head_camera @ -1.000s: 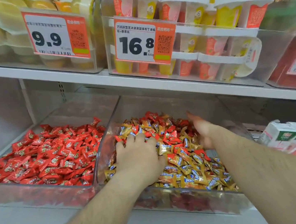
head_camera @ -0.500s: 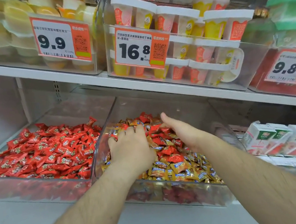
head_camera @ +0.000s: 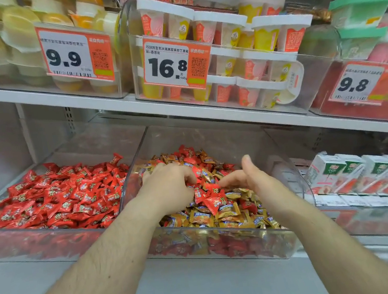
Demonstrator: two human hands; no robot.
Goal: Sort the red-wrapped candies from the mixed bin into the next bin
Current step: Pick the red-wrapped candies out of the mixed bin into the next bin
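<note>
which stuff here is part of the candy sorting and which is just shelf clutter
In the job:
mixed bin
red candies
red-only bin
left hand
right hand

Just there:
gold candies
pudding cups
price tags
small cartons

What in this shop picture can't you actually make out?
- Head view: what the left hand holds, if anything; its curled fingers sink into the mixed bin.
- Candies under both hands, the right hand included.
- Small print on the 9.8 price tag: blurred.
- Cartons at right: labels too small.
</note>
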